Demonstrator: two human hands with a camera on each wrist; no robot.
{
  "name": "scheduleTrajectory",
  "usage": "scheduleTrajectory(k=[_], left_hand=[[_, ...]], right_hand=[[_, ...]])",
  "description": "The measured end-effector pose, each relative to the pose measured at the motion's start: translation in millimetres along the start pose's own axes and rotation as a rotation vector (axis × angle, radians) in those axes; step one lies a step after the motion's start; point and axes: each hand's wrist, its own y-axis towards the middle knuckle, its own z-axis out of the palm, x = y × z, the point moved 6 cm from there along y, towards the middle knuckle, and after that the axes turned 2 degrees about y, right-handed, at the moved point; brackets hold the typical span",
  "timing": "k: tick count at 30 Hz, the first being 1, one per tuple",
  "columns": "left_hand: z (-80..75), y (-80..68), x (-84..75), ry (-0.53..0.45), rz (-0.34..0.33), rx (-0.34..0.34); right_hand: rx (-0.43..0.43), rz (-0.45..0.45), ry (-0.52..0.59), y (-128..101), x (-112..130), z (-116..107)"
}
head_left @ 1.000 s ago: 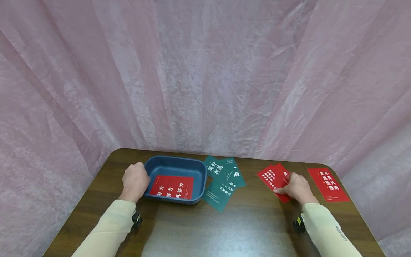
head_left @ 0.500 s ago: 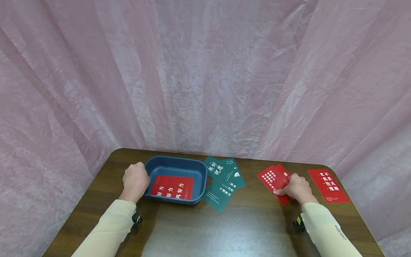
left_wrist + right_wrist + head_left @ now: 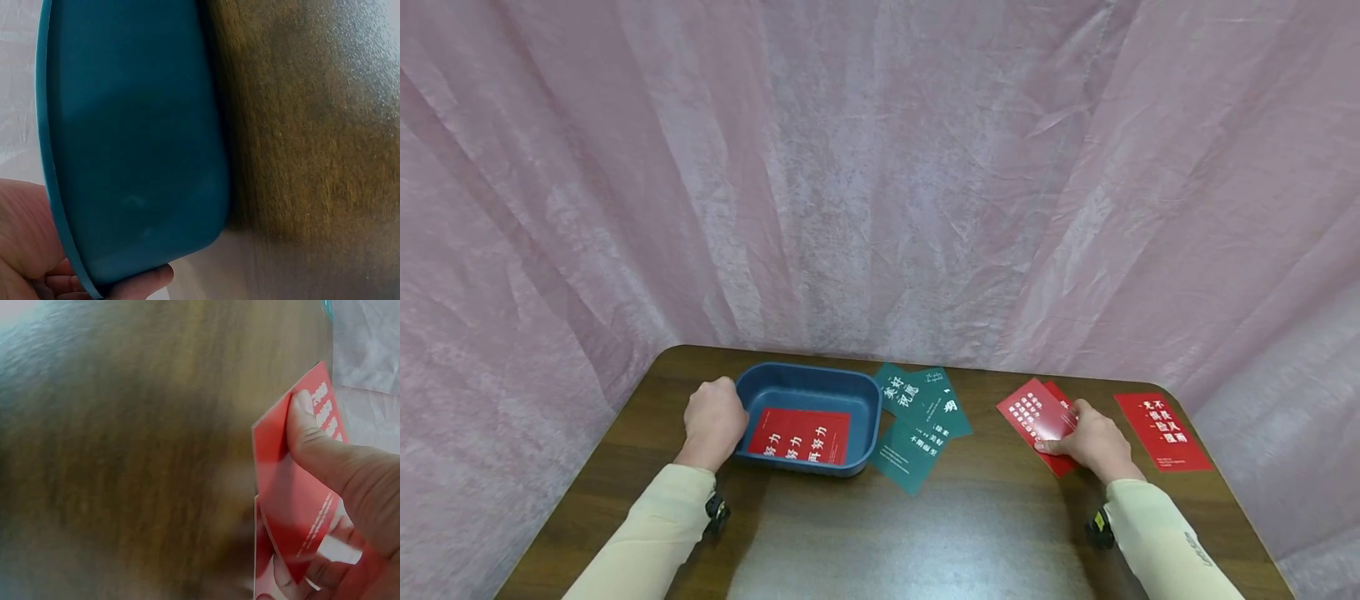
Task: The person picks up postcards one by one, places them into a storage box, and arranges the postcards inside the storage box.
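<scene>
My left hand (image 3: 715,419) grips the left end of a blue tray (image 3: 865,398), thumb and fingers curled round its rim (image 3: 69,250). A red card (image 3: 801,436) with white characters lies flat inside the tray. My right hand (image 3: 1090,437) pinches a red card (image 3: 1033,412) between thumb and fingers; the thumb (image 3: 306,425) presses on its face in the right wrist view. That card is tilted up off a second red card (image 3: 1060,462) lying under it on the table.
Three dark green cards (image 3: 921,417) overlap just right of the tray. Another red card (image 3: 1161,429) lies near the right edge of the wooden table (image 3: 925,533). Pink fabric (image 3: 880,167) hangs behind and on both sides.
My right hand has raised the upper red card's near edge a little off the lower one. The left hand and tray have stayed put.
</scene>
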Motion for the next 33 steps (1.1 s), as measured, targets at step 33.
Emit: scheduleTrajectory(k=[33], left_hand=[[3.1,-0.3,0.8,0.002,-0.013,0.026]], right_hand=[[-0.2,-0.182,0.131,-11,20,-14]])
